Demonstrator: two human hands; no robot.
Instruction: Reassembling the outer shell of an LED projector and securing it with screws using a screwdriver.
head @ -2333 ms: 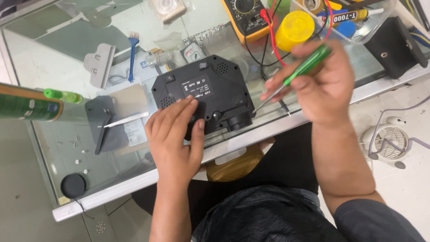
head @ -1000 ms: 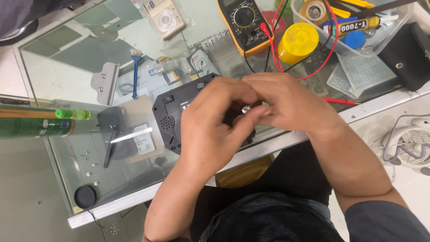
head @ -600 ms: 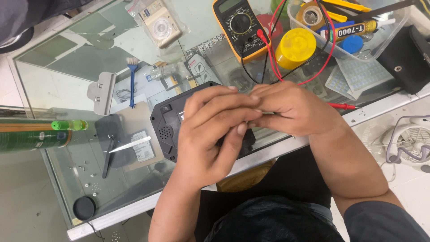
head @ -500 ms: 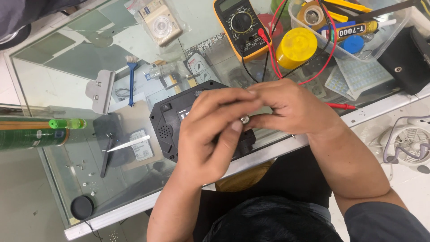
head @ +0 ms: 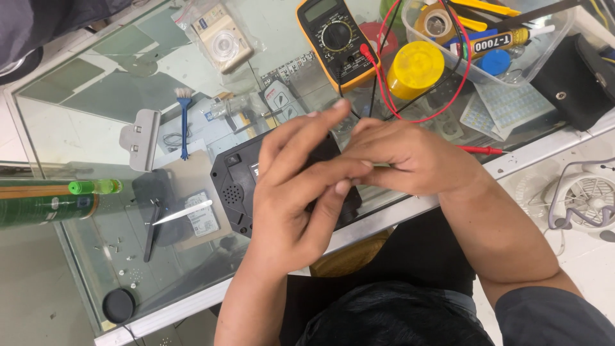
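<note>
My left hand (head: 295, 192) and my right hand (head: 416, 157) meet fingertip to fingertip just above a black box-shaped device (head: 234, 186) lying on the glass table (head: 83, 128). The left hand's index finger points up and away, while its thumb and other fingers press against the bunched fingertips of the right hand. Whatever lies between the fingertips is hidden. Both hands cover most of the device; only its left part with a small speaker grille shows.
A yellow multimeter (head: 336, 38) with red leads, a yellow lid (head: 416, 67) and a clear tub of tools (head: 551, 38) sit behind. A green spray can (head: 45, 202), blue brush (head: 184, 122), metal blade (head: 182, 213) and loose screws lie left. A small fan (head: 592, 198) is at the right.
The right hand, which held a green screwdriver up, came down to join the left over the device. A small silvery piece seen between the fingertips earlier is now hidden; the left index finger has lifted.
</note>
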